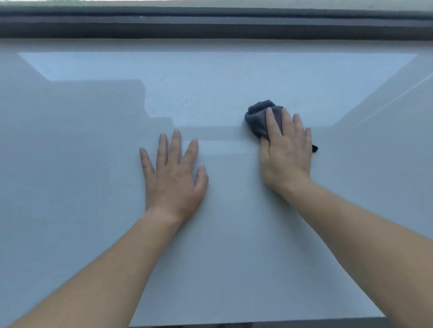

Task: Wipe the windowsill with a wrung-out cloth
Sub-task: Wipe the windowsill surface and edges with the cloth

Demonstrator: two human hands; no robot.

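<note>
— Hands lay apart: our L hand [173, 182] flat, fingers spread, bare on the windowsill [83, 178]; R hand [285, 156] pressed flat on the bunched cloth [257, 121], mid-sill.
— Risk?
— We judged the wad might slip from under straight fingers, or miss the strip nr the window frame [201, 29].

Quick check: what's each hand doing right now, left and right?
Left hand: open, fingers spread, flat on the windowsill, holding nothing.
Right hand: open, straight fingers pressing the dark cloth down.
</note>
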